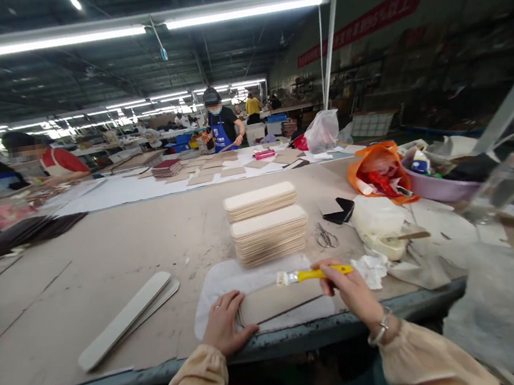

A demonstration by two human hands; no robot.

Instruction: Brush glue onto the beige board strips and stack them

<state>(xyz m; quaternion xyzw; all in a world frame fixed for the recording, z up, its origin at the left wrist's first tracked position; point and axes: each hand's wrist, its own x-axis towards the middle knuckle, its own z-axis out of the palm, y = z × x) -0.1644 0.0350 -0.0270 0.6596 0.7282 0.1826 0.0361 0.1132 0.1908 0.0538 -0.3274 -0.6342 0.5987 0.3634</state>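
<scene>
My right hand (342,282) is closed round the yellow handle of a paintbrush (312,274). Its pale bristles point left, over a long beige panel with rounded corners (271,303); whether they touch it I cannot tell. My left hand (227,324) rests on the left end of that panel, fingers stretched out and thumb apart. Under the panel lies a white sheet (206,294) near the table's front edge. Just behind stand two stacks of similar rounded panels, a nearer stack (269,235) and a farther one (261,201).
Two long pale strips (129,320) lie at left. Scissors (326,236), a black folded piece (339,210), a whitish plastic container (379,227) and crumpled paper (371,270) are at right. Beyond are an orange bag (380,170) and a purple basin (446,186). A co-worker (222,124) stands across the table.
</scene>
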